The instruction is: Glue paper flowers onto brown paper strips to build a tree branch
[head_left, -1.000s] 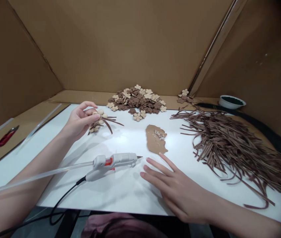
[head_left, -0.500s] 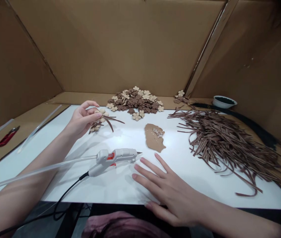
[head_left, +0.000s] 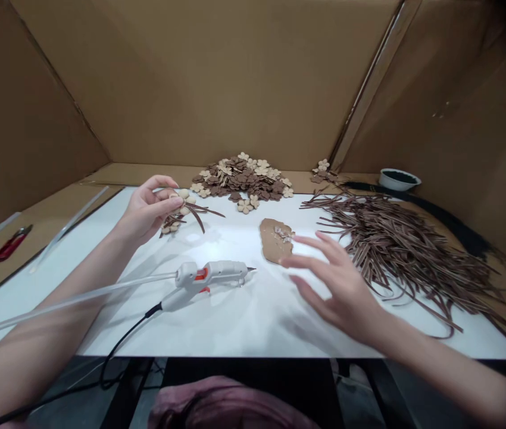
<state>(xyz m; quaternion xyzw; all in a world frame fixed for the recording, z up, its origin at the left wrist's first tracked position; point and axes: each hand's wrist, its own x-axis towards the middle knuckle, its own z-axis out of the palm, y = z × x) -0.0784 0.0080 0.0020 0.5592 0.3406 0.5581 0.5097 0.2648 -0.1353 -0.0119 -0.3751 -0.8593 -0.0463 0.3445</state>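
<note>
Pinched in my left hand is a cream flower cutout with thin brown strips trailing from it to the right. Below that hand a few more cream flowers with strips lie on the white board. My right hand hovers with spread fingers, its fingertips by the right edge of a brown scrap marked with whitish glue. A white glue gun lies between my hands, nozzle to the right, a long clear glue stick sticking out of its back.
Brown and cream flower cutouts are heaped at the back. A big tangle of brown strips covers the right side, near a white bowl. Red-handled cutters lie far left. Cardboard walls enclose the board.
My right hand has lifted off the board by the nozzle and moved right and away from me, towards the brown scrap. My left hand keeps its pinch, nearly still.
</note>
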